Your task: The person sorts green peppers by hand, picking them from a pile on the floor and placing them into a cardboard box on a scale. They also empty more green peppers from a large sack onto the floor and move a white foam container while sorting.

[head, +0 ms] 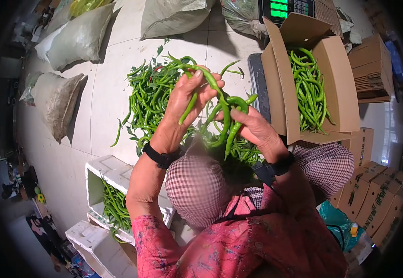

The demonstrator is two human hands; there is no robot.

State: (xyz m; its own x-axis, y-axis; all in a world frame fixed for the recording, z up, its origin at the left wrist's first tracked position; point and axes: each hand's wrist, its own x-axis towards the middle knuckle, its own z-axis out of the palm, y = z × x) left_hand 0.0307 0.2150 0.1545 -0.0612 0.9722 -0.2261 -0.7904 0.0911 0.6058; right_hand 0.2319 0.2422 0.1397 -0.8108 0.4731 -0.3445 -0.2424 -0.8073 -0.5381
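Observation:
My left hand (183, 94) is raised over the floor, its thumb and fingers holding long green chili peppers (211, 79). One of these hangs down past the palm. To its right, my right hand (258, 131) grips several more curved green chilies (226, 121), which dangle below the fingers. The peppers of the two hands cross between them. Beneath lies a loose pile of green chilies (147, 99) with leaves and a bit of red among them. Part of that pile is hidden by my hands and checked knee cover (198, 187).
An open cardboard box (278, 90) of green chilies stands on a platform scale (257, 74) at right, near a lit display (278, 6). White foam boxes (112, 165) sit front left, one containing chilies. Full woven sacks (79, 40) lie beyond. Printed cartons (371, 194) are at lower right.

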